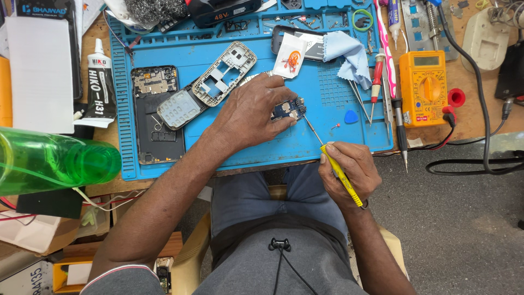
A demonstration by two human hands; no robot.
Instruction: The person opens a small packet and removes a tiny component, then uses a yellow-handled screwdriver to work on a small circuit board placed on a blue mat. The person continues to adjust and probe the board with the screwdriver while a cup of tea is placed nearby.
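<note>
A: Blue silicone work mat carries the job. On it our left hand presses down, fingers spread, on the small blue phone circuit board, pinning it flat near the mat's middle.

B: Confirmed. Our right hand is clenched around the yellow-handled precision screwdriver; its thin steel shaft angles up-left, the tip touching the board's right edge or just beside it. We cannot tell which.

A: We judge the step in hand to be work on a fastener or clip at that edge, with the phone already taken apart: the grey plastic middle frame and the pale rubber keypad sheet lie left of the hand, and the black rear housing lies further left.

B: Next move, as we judge it, calls for steady downward pressure from the left hand and a square seat of the tip. A small red-tipped part lies loose nearby; we should keep clear of it.
</note>
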